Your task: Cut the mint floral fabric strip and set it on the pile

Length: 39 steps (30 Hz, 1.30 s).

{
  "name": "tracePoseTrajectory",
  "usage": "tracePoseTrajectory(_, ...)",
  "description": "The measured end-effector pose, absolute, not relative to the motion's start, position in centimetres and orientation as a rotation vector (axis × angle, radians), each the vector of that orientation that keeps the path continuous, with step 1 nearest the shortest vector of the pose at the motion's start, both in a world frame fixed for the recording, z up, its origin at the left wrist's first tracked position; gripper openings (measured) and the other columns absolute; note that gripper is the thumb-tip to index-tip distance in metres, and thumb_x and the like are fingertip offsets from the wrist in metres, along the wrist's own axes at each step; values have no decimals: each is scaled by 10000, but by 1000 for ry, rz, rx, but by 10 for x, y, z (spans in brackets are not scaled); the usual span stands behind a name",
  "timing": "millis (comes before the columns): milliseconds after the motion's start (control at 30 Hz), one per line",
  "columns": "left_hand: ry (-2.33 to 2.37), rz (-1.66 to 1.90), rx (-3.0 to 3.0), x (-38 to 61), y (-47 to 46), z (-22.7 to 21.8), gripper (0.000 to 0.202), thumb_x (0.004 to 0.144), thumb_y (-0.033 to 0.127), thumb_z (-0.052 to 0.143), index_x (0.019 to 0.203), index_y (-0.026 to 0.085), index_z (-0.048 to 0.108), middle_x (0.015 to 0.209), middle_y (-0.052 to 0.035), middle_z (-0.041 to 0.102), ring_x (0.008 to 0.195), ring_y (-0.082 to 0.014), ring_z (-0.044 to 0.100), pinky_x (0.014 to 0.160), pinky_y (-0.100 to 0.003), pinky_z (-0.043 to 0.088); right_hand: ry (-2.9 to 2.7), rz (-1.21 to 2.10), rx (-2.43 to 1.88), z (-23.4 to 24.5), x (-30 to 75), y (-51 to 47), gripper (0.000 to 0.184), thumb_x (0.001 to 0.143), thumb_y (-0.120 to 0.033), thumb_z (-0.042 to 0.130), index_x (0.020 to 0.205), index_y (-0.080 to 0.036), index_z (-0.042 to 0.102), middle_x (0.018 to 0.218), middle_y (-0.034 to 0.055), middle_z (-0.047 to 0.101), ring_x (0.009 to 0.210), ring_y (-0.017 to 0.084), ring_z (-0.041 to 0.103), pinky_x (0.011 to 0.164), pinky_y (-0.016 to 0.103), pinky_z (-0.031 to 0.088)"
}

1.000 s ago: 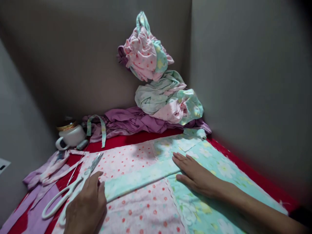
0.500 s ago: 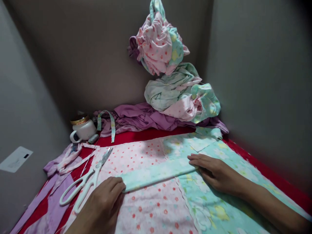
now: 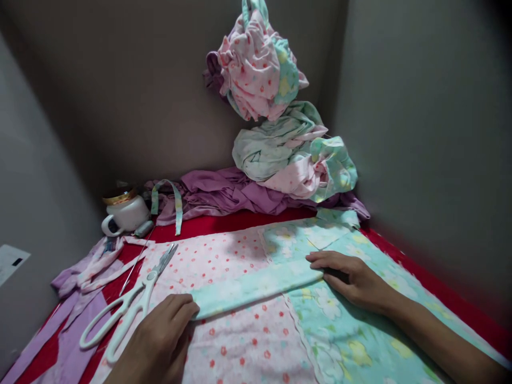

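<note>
My left hand [image 3: 160, 338] has slid off the white scissors [image 3: 128, 304] onto the mint fabric strip [image 3: 256, 288]. Both hands now pin its ends flat, fingers open, my right hand [image 3: 354, 280] opposite, atop the patterned cloth [image 3: 240, 346].

A mint-green strip [image 3: 256, 288] with pale flowers is laid across a pink cloth [image 3: 224, 266] dotted with red and orange. The mint-green cloth [image 3: 344, 341] is printed with white and yellow flowers. The bed cover [image 3: 224, 223] is red. White handles are seen on the scissors [image 3: 128, 304]. Mauve fabric [image 3: 236, 194] is heaped behind; a white mug [image 3: 126, 213] is topped with gold.
</note>
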<state>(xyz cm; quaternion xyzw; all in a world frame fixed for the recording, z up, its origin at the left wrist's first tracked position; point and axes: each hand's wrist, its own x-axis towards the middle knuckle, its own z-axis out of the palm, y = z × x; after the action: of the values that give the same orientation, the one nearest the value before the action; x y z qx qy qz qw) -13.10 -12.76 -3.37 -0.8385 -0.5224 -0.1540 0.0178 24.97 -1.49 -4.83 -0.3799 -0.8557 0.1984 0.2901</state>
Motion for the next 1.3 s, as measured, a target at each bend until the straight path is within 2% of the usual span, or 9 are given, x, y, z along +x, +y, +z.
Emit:
tracePoseTrajectory(400,-1492,-524,-2564,-128,-124,-28,210,807,123,431,1000,158,506,946,-103,561,849,-181,575,684,-271,509,-2300,552,-1025,-43,249,-16,204,780,-243,584,970,-192,638,1088,115,636,1061,254,554,868,380,481)
tracePoseTrajectory(900,-1587,-608,-2548,-123,-126,-26,193,839,153,412,993,178,525,944,-90,566,853,-179,571,703,-280,502,-2359,336,-919,-48,247,-15,233,860,-167,464,1061,-203,577,1049,89,661,1055,218,563,881,368,480)
tracePoseTrajectory(1133,-1550,-597,-2549,-124,-124,-26,197,833,154,419,993,176,532,944,-94,578,855,-187,578,693,-282,509,-2380,348,-905,-48,249,-15,235,809,-209,559,1043,-203,585,1077,101,649,1072,241,550,886,395,473)
tracePoseTrajectory(1300,-1594,-561,-2535,-125,-126,-26,196,842,163,412,994,180,534,959,-95,575,850,-181,583,692,-270,508,-2368,366,-911,-48,249,-16,236,822,-174,518,1041,-218,594,1069,93,654,1064,233,558,878,384,481)
